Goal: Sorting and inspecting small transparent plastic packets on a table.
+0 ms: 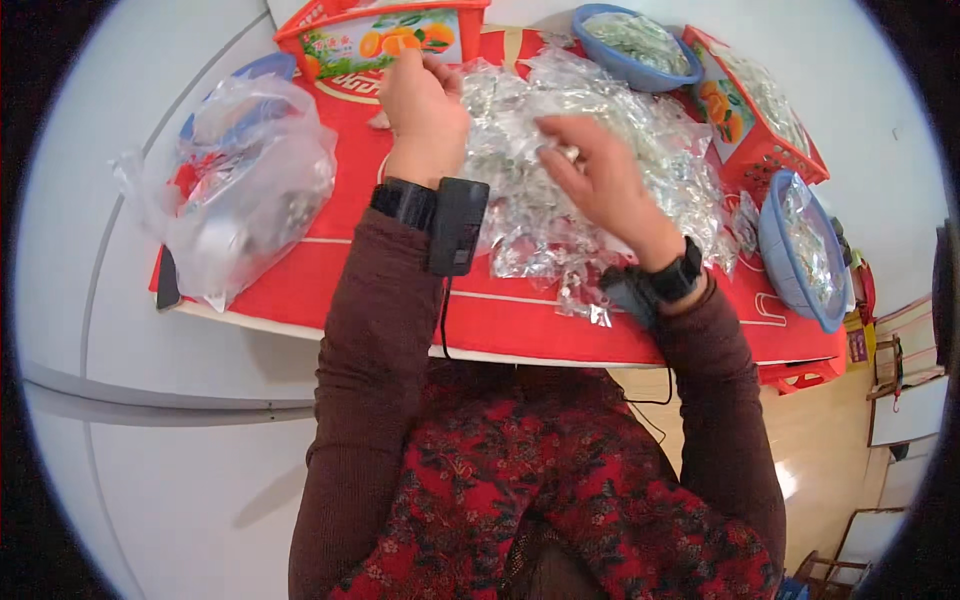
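A wide heap of small clear plastic packets (525, 180) with silvery and pale contents covers the middle of the red-covered table (375, 300). My left hand (425, 109) is raised at the heap's left side, just in front of a red plastic basket (469, 37) with pictures of oranges on it. Its fingers are bent and turned away, so I cannot tell whether anything is between them. Over the heap, my right hand (600, 176) is blurred, thumb and fingers apart, with a small pale object near the palm; a grip on it cannot be made out. Both wrists wear black strapped devices.
A translucent plastic bag (255, 217) with things inside lies at the left, before a blue basin (281, 66). At the back right stand a filled blue basin (637, 75) and a filled red basket (772, 142). Another blue basin (769, 247) tilts near the right edge.
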A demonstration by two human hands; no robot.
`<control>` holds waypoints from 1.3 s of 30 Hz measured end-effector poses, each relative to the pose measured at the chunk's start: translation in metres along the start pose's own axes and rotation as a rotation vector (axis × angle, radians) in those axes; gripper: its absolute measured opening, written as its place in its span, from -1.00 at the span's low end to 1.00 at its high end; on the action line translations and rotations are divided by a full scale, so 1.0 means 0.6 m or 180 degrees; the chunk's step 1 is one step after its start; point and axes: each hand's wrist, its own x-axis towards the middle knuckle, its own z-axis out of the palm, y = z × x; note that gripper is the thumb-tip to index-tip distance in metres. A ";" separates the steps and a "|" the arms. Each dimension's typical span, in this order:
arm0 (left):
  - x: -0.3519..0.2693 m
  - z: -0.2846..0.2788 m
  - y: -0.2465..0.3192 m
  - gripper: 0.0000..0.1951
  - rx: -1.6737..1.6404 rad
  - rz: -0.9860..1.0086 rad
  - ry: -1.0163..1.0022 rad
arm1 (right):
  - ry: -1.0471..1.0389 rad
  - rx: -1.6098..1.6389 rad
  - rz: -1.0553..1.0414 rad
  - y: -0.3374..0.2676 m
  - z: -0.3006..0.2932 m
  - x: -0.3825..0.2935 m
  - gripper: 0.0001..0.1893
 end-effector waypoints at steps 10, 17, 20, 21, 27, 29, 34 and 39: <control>-0.063 0.094 -0.032 -0.84 0.1378 0.2743 -0.1240 | -0.0684 0.3074 0.1193 -0.062 0.033 -0.064 -0.56; -0.091 0.100 -0.031 -0.82 0.1684 0.3277 -0.1615 | -0.0805 0.3901 0.1733 -0.086 0.003 -0.063 -0.64; -0.098 0.104 -0.026 -0.81 0.1720 0.3388 -0.1624 | -0.0853 0.4127 0.1850 -0.089 -0.001 -0.062 -0.66; -0.099 0.104 -0.025 -0.81 0.1865 0.3682 -0.1636 | -0.0883 0.4170 0.1906 -0.091 -0.003 -0.061 -0.67; -0.118 0.112 -0.019 -0.84 0.2211 0.4211 -0.1627 | -0.0895 0.4516 0.1659 -0.077 0.021 -0.067 -0.71; -0.122 0.116 -0.011 -0.85 0.1729 0.3445 -0.1723 | -0.0736 0.4429 0.1333 -0.076 0.036 -0.068 -0.70; -0.133 0.119 -0.005 -0.89 0.0817 0.1466 -0.2024 | -0.0646 0.3798 0.0521 -0.073 0.041 -0.068 -0.68; -0.119 0.117 -0.008 -0.89 0.0701 0.0648 -0.2040 | -0.0963 0.4752 0.1118 -0.043 -0.015 -0.051 -0.58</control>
